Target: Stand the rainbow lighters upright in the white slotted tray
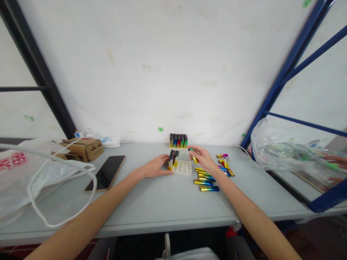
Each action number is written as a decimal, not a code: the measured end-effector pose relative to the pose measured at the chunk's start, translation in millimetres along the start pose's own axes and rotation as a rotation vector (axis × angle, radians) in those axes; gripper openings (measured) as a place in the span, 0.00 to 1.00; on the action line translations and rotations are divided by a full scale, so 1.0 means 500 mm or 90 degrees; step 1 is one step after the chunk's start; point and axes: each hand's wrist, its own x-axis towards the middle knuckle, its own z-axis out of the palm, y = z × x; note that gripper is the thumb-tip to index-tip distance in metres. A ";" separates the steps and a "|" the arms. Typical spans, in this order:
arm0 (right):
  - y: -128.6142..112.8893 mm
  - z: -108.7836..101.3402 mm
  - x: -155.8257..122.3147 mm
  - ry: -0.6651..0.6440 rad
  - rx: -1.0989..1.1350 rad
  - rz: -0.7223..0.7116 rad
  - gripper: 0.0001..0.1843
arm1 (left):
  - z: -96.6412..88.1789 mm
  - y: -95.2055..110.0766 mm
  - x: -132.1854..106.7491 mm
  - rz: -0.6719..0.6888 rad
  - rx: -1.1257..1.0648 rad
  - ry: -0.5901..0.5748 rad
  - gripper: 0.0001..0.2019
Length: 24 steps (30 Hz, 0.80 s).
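My right hand (202, 158) pinches a green and yellow lighter (194, 156), held tilted just above the right back corner of a cream tray with round holes (185, 168). Several lighters (170, 162) with black tops stand upright in the tray's left part; the holes on its right hold nothing. At the tray's left side rests my left hand (156, 166), thumb and fingers spread around the standing lighters. Behind, a full block of upright lighters (178, 141) in mixed colours stands by the wall. Several shiny lighters (206, 183) lie loose beneath and beside my right forearm.
On the left are a phone (107, 173), a cardboard box (86, 148), a white power strip (110, 141), a plastic bag (18, 180) and a looping white cable (93, 182). A clear plastic bag (282, 148) hangs over the blue frame (273, 90) at right. Another person's hand (337, 160) shows beyond it.
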 end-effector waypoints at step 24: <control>-0.006 0.055 -0.022 0.087 -0.405 -0.114 0.21 | 0.000 0.002 -0.001 0.000 0.015 -0.002 0.36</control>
